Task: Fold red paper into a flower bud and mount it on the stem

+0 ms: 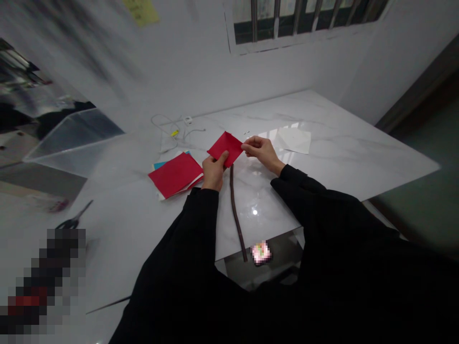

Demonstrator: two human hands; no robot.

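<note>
A folded piece of red paper [226, 145] is held up over the white marbled table. My left hand [215, 171] grips its lower left side, thumb lying across the face. At its right corner my right hand [261, 151] pinches the paper between thumb and fingers. Just below it a thin dark brown stick [234, 205] lies on the table, its near end sticking out past the edge. Left of my left hand is a stack of red paper [175, 176], with blue and white sheets showing under it.
A white sheet [297, 139] lies on the table [344, 138] to the right. A cable [161, 126] and a white adapter [188, 120] are near the wall. Scissors [73, 220] lie at the left, close to a clear plastic bin [77, 131]. Small bits [246, 132] lie behind the paper.
</note>
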